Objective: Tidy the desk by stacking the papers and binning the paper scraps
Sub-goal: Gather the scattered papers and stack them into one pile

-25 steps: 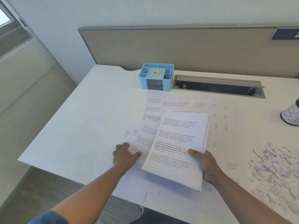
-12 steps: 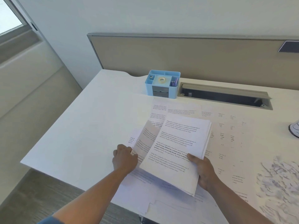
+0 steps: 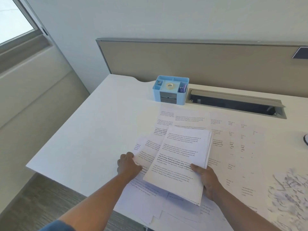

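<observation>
On the desk (image 3: 86,147): loose printed sheets (image 3: 225,147) spread across the middle and right, some overhanging the near edge. Above those, a stack of papers (image 3: 181,162), near end raised, gripped at its near right corner by the right hand (image 3: 206,180). Left of the stack, the left hand (image 3: 128,165) on a sheet (image 3: 146,152) tucked partly under it. Behind the sheets, by the partition (image 3: 200,64), a desk organiser (image 3: 170,90) with a tape roll (image 3: 170,85) in its middle compartment; just right of it, a cable tray (image 3: 233,102) sunk into the desktop. Far right, near the front, probably a heap of paper scraps (image 3: 290,194), blurred.
</observation>
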`<state>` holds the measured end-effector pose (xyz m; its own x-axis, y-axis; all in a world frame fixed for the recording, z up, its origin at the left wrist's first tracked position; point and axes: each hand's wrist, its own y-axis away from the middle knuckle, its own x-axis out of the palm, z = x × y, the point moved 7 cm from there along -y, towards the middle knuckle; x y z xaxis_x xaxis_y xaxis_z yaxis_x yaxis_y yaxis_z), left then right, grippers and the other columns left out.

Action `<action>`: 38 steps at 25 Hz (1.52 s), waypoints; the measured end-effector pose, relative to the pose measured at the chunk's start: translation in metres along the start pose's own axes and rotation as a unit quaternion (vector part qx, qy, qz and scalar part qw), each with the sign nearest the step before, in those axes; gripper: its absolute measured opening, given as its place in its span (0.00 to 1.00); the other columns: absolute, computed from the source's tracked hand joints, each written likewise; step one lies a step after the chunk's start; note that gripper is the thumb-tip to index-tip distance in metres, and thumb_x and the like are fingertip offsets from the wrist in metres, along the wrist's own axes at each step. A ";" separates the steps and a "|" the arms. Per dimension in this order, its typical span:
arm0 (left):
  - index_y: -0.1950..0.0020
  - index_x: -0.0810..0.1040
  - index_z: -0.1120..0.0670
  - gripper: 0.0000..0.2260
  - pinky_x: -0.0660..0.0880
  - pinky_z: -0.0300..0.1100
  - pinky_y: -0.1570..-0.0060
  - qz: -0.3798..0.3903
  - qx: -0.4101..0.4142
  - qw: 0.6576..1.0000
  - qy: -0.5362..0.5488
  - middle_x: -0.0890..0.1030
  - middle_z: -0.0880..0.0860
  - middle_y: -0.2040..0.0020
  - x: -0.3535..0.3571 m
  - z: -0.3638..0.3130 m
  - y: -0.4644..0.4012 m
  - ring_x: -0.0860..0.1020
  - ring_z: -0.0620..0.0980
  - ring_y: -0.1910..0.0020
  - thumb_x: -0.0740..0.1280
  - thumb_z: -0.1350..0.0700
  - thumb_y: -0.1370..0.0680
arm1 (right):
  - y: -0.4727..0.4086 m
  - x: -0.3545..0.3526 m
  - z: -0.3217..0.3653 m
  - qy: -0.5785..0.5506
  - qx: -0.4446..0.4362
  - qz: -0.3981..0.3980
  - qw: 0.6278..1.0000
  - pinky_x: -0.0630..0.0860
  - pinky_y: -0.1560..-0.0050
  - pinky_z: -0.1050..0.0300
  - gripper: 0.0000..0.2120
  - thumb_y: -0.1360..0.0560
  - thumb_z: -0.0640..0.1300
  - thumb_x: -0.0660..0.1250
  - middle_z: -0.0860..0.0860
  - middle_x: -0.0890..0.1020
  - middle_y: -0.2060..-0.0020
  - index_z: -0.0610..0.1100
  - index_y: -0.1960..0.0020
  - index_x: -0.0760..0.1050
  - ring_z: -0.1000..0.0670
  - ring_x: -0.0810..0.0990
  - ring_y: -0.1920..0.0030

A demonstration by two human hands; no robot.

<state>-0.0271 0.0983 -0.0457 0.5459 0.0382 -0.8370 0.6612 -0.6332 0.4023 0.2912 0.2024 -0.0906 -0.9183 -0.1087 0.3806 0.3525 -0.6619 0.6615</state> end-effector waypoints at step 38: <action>0.44 0.83 0.53 0.08 0.85 0.56 0.51 0.054 0.117 0.946 0.296 0.89 0.54 0.53 -0.185 -0.089 0.067 0.88 0.57 0.55 0.69 0.64 0.19 | 0.020 0.017 0.009 0.057 -0.035 0.039 0.997 0.84 0.50 0.36 0.14 0.23 0.35 0.71 0.40 0.87 0.47 0.39 0.37 0.80 0.35 0.87 0.49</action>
<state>-0.0378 0.1172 0.1691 0.8428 0.3458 -0.4124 0.4900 -0.8098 0.3225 0.2843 0.1939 -0.0645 -0.9045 -0.2421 0.3511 0.4137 -0.6981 0.5844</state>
